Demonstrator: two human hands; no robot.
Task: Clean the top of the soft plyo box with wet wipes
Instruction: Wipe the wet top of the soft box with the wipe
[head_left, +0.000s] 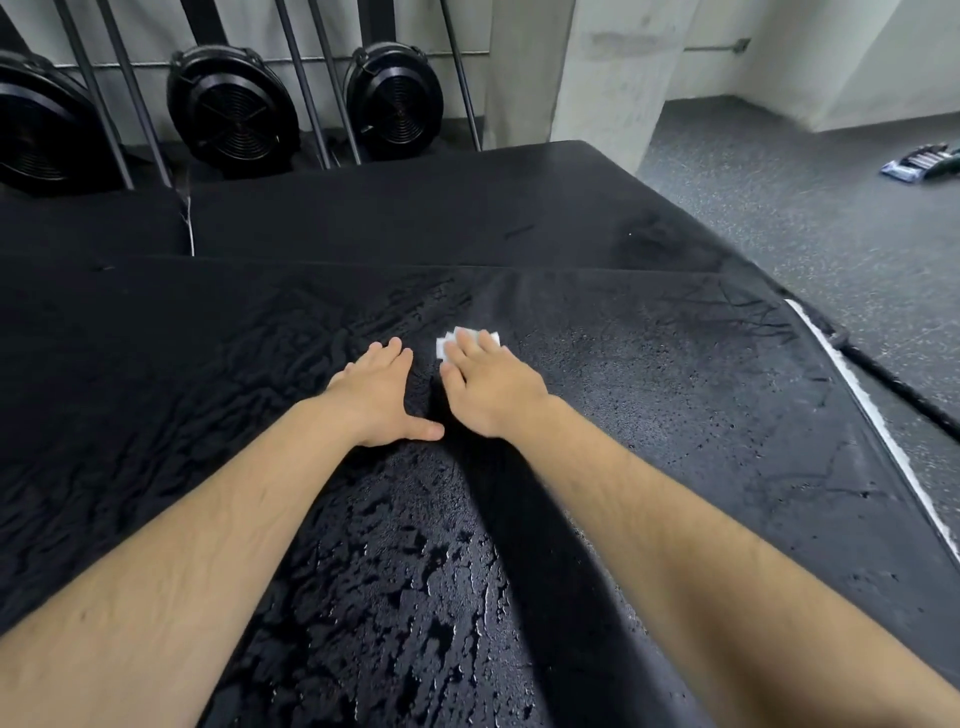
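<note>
The black soft plyo box (675, 415) fills the view, its worn top glistening with wet streaks in the middle and toward me. My right hand (488, 387) lies flat with straight fingers and presses a small white wet wipe (445, 345) onto the top near the box's centre. Only the wipe's far and left edges show past the fingers. Just left of it, my left hand (382, 397) rests palm down on the surface with fingers straight and thumb spread toward the right hand.
A second black box (415, 208) butts against the far edge. Behind it stand black round fan units (234, 109) and slanted metal bars by the wall. A concrete pillar (613, 67) rises at the back right. Speckled grey floor (805, 197) lies to the right, with a packet (922, 163) on it.
</note>
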